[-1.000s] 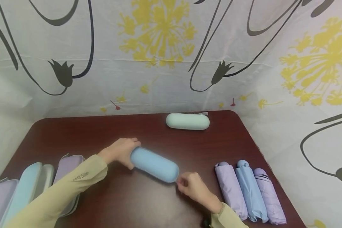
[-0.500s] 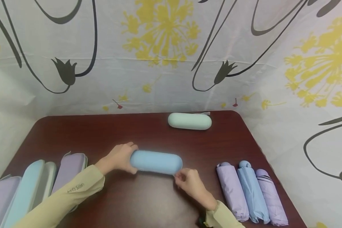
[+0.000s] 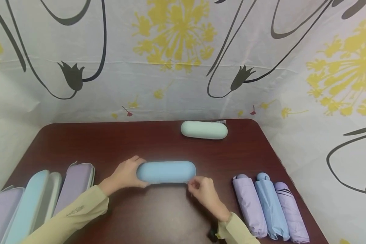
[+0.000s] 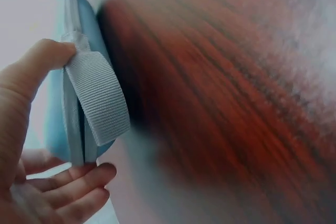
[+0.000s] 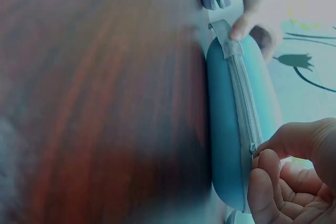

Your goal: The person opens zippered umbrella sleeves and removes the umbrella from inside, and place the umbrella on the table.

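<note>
A rounded light-blue zip case [image 3: 167,172] lies across the middle of the table. My left hand [image 3: 128,173] grips its left end; in the left wrist view the thumb presses by a grey webbing strap [image 4: 100,93] and the fingers curl round the far side. Between the zip tapes near that strap a narrow dark gap shows. At the case's right front corner, my right hand [image 3: 205,193] pinches the small zipper pull [image 5: 253,149] between thumb and forefinger. Its other fingers are curled. The grey zip [image 5: 242,98] runs along the side facing me.
A mint-green case [image 3: 204,130] lies at the table's far edge. On the left stand purple [image 3: 74,184], light-blue [image 3: 27,206] and other cases in a row. Three folded umbrellas, lilac [image 3: 250,205], blue [image 3: 271,206] and striped lilac [image 3: 291,213], lie at the right.
The blue case has turned from a slant to lie nearly parallel with the table's far edge. Its right end has swung away from me. Both hands have kept their hold.
</note>
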{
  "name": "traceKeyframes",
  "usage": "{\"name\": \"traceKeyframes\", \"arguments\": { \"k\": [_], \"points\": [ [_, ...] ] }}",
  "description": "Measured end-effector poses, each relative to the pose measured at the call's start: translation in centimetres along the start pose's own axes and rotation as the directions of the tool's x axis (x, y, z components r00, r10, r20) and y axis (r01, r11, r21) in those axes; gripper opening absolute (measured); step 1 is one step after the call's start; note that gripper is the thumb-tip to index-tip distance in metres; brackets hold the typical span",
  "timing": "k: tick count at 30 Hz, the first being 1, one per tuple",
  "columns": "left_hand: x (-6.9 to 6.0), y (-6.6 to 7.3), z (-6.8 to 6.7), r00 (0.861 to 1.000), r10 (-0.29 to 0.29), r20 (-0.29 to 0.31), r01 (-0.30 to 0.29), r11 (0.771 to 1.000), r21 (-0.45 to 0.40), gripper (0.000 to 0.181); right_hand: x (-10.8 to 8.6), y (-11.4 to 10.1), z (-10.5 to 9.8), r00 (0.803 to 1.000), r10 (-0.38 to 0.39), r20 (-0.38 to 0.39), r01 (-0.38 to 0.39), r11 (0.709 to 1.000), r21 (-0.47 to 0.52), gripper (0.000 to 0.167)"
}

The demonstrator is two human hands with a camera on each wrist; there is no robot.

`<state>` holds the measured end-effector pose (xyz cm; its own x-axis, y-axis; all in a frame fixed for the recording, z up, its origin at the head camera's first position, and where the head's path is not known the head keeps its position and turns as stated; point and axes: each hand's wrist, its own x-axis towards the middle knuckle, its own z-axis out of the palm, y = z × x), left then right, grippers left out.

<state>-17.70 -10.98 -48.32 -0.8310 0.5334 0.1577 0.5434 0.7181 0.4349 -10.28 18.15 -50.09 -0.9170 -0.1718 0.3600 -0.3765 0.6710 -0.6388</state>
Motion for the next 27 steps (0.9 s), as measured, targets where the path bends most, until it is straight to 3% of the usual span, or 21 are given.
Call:
{"name": "traceKeyframes", "arguments": {
  "k": [4,10,27],
  "points": [
    [-0.5,-0.6,-0.2,0.999,0.028,0.018,-0.026,0.995,-0.096,0.071,0.3,0.2,0.0,1.000,0.010,-0.008,-0.010,1.000,-0.009,0.018],
    [-0.5,-1.0,-0.2,0.997,0.072,0.015,-0.070,0.992,-0.108,0.070,0.2,-0.1,0.2,1.000,0.023,-0.016,-0.023,1.000,0.001,0.017],
    [-1.2,-0.1,0.5,0.999,-0.035,-0.003,0.034,0.994,-0.103,0.066,0.5,-2.2,2.5,1.000,0.004,0.029,-0.005,0.999,0.039,0.010]
  ]
}}
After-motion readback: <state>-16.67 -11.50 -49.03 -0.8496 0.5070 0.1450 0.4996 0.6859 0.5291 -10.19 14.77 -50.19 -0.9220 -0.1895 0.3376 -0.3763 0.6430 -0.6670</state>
